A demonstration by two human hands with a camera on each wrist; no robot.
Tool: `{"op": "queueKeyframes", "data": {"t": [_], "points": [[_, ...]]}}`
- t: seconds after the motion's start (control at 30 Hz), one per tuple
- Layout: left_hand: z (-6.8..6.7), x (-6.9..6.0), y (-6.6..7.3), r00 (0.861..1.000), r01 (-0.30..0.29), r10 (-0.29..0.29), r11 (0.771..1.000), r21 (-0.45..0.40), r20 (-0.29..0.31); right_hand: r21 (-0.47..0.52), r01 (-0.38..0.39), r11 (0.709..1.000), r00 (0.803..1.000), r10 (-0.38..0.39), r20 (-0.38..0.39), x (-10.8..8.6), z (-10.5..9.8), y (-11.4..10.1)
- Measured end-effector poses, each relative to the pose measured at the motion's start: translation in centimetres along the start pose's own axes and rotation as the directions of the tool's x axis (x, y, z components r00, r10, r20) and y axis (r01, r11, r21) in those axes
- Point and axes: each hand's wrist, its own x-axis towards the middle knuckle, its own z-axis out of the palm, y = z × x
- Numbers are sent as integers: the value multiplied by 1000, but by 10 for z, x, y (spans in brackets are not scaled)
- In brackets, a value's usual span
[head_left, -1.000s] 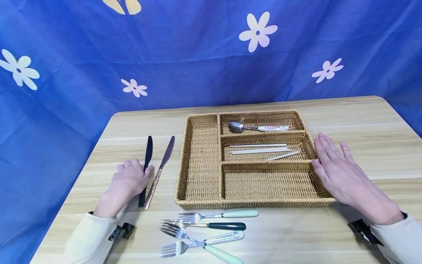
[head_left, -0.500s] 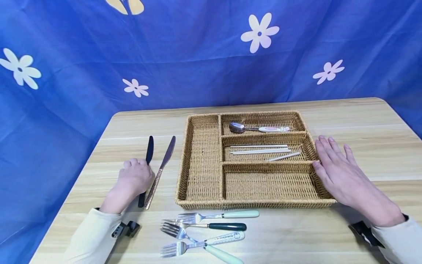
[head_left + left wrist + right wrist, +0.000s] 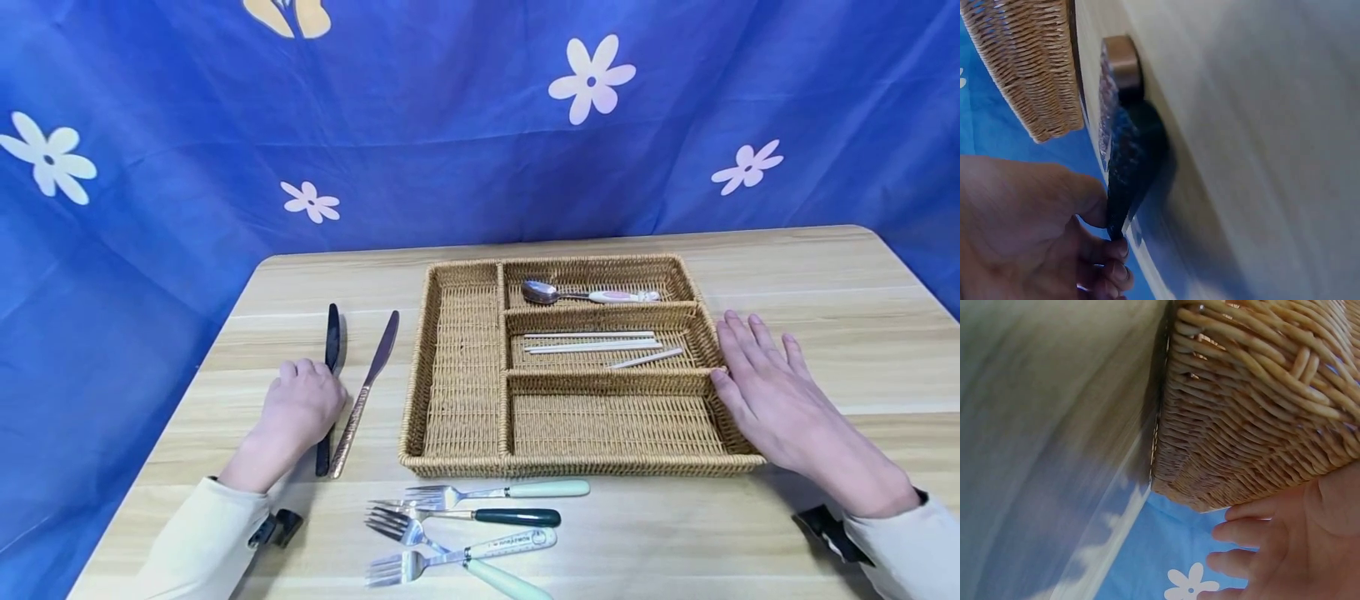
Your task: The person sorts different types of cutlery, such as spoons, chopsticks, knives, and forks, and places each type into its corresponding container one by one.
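My left hand (image 3: 303, 400) pinches a black knife (image 3: 332, 333) between thumb and fingers; in the left wrist view the black knife (image 3: 1132, 150) stands on edge in the grip of the hand (image 3: 1035, 219). Beside it, to the right, lies a copper-coloured knife (image 3: 358, 408) with a patterned handle. My right hand (image 3: 780, 400) rests with straight fingers against the right side of the wicker tray (image 3: 637, 463). The right wrist view shows the hand's (image 3: 1297, 544) fingers along the woven wall (image 3: 1241, 425).
One tray compartment holds a spoon (image 3: 615, 296), another several white sticks (image 3: 592, 345). Several forks lie in front of the tray, among them one with a dark green handle (image 3: 517, 517). A blue cloth (image 3: 450, 125) hangs behind the table (image 3: 675, 542).
The black knife's tip has shifted slightly left and rises off the table, its shadow now beside it. My left hand has moved a little left; my right hand stays in place.
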Motion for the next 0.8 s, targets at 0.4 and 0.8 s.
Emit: {"op": "queueKeyframes", "data": {"t": [0.4, 0.8], "points": [[-29, -11, 15, 990, -109, 120, 985, 135, -79, 7, -7, 1000, 1000, 7, 3, 0, 0, 1], [-51, -13, 41, 974, -176, 204, 956, 234, -103, 8, -3, 1000, 1000, 3, -7, 0, 1, 1]]}}
